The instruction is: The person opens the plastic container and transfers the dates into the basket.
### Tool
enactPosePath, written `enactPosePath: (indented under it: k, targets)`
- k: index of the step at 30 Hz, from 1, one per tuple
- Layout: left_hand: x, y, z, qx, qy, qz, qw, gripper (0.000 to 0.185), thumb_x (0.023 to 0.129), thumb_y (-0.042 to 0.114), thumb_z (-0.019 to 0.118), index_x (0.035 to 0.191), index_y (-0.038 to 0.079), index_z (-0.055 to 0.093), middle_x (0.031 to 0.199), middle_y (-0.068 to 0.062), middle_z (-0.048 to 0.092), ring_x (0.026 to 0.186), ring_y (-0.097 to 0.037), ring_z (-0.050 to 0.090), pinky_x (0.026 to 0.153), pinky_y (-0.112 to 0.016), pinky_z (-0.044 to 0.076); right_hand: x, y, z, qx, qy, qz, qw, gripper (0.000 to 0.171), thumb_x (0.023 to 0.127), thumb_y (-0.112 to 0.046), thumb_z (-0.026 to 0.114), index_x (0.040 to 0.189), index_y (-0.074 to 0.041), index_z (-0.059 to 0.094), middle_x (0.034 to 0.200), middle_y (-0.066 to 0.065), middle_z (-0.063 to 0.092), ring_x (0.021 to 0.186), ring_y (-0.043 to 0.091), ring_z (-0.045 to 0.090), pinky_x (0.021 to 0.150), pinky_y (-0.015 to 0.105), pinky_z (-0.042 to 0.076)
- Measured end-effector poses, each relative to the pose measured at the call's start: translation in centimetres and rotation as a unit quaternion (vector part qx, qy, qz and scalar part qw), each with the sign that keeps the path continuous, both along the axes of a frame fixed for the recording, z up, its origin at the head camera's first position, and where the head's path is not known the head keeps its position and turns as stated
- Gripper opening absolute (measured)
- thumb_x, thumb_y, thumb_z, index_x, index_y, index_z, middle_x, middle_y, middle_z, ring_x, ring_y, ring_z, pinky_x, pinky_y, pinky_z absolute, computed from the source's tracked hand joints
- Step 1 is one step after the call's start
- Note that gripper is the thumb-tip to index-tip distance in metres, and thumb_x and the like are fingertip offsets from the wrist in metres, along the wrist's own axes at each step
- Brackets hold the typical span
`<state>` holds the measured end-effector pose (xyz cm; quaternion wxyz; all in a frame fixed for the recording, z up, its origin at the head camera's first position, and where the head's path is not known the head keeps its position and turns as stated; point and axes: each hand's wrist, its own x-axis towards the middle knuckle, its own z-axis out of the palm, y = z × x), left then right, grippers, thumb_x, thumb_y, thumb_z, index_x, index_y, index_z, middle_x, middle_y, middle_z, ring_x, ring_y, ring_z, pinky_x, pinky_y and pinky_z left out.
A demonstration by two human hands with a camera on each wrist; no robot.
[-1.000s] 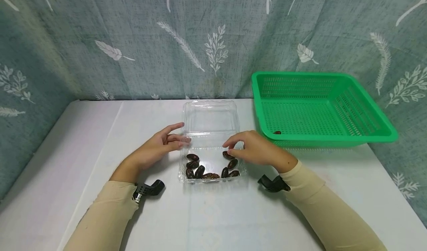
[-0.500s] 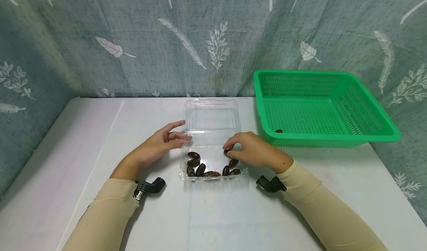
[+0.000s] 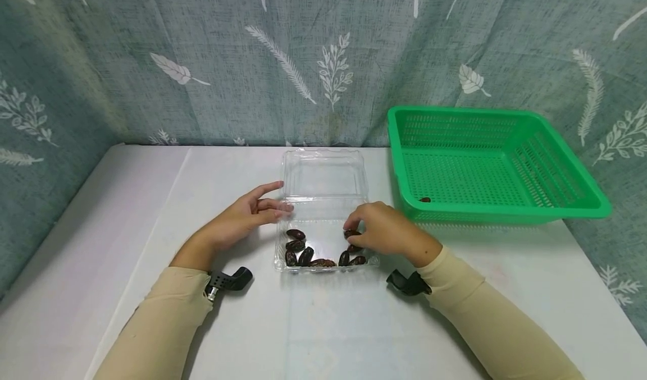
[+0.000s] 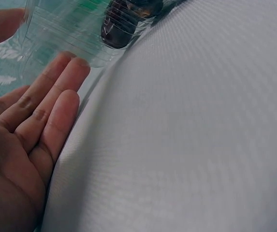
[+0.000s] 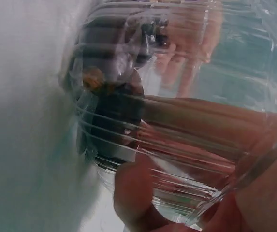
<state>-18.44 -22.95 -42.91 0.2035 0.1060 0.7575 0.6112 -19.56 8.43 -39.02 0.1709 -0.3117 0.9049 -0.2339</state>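
A clear plastic clamshell box [image 3: 323, 175] lies open on the white table, with several dark dates [image 3: 303, 253] in its near half. My left hand [image 3: 273, 203] rests flat against the box's left wall with straight fingers [image 4: 56, 92]; a date [image 4: 121, 29] shows through the plastic. My right hand [image 3: 364, 225] reaches over the right wall with curled fingers and pinches one date [image 3: 351, 234]. In the right wrist view its fingers [image 5: 191, 125] show through the ribbed plastic beside dark dates [image 5: 114, 121], the thumb [image 5: 138, 188] low in front.
A green slatted basket [image 3: 556, 206] stands at the right rear and holds one date [image 3: 424, 200]. A leaf-patterned curtain hangs behind and to both sides. The white tabletop [image 3: 323, 324] stretches toward me.
My right hand's fingers have curled down around a date at the box's right side. The left hand has stayed against the left wall.
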Motion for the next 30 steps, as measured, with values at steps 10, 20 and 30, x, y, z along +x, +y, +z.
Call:
enactPosePath:
  k: [10,20,30]
  targets:
    - [-0.2,0.0,0.1,0.001,0.004,0.002,1.0,0.07,0.1,0.019,0.062,0.159,0.016,0.023,0.137,-0.018,0.061,0.118,-0.005,0.064,0.102,-0.015,0.043,0.2,-0.4,0.4,0.025,0.014,-0.024,0.999,0.007,0.089,-0.019,0.075,0.095,-0.018,0.079,0.094,-0.007,0.076,0.091,0.012,0.069,0.078,0.035,0.056]
    - [-0.2,-0.1,0.2,-0.009,0.006,0.0,0.9999,0.07,0.1,0.021,0.062,0.159,0.017,0.023,0.138,-0.016,0.061,0.12,-0.007,0.063,0.102,-0.015,0.042,0.1,-0.1,0.5,-0.005,0.014,-0.008,1.0,0.01,0.09,-0.014,0.071,0.096,-0.014,0.079,0.102,-0.002,0.076,0.101,0.017,0.069,0.087,0.037,0.056]
    - [-0.1,-0.1,-0.1,-0.01,0.014,-0.005,0.9998,0.069,0.101,0.019,0.061,0.159,0.017,0.024,0.138,-0.016,0.061,0.121,-0.008,0.063,0.102,-0.014,0.043,0.1,0.4,1.3,-0.044,0.047,-0.022,0.998,0.012,0.093,-0.014,0.069,0.1,-0.015,0.078,0.094,-0.006,0.075,0.094,0.013,0.069,0.084,0.035,0.055]
